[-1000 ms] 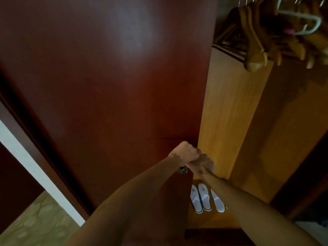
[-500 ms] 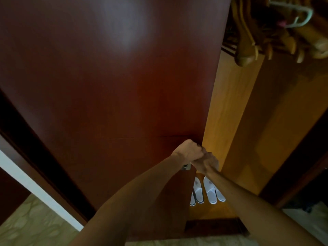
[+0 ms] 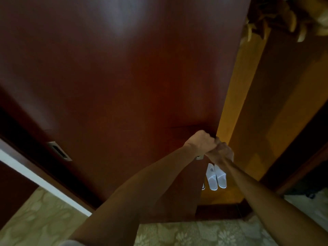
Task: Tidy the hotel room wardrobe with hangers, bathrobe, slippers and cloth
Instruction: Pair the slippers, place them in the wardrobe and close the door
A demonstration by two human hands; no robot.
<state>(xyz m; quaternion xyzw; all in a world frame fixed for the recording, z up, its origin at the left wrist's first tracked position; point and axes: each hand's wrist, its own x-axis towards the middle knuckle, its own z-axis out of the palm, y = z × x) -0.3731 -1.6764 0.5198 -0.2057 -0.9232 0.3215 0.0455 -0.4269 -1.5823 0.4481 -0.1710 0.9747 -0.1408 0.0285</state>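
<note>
At the door's [image 3: 124,86] free edge we found both hands together: the left hand [image 3: 201,143] was fisted at the edge over a small metal pull, and the right hand [image 3: 221,154] was curled close against it, touching. We could not tell exactly what either hand's fingers held, since they faced away from us. We judged the step to be sliding the door across the wardrobe [image 3: 266,121], though which way could not be read. The next move called for a steady sideways force along the track. White slippers [image 3: 215,176] lay on the wardrobe floor, one partly behind the door. Hangers [image 3: 291,18] were blurred and cut off at top right. No bathrobe or cloth was visible.
</note>
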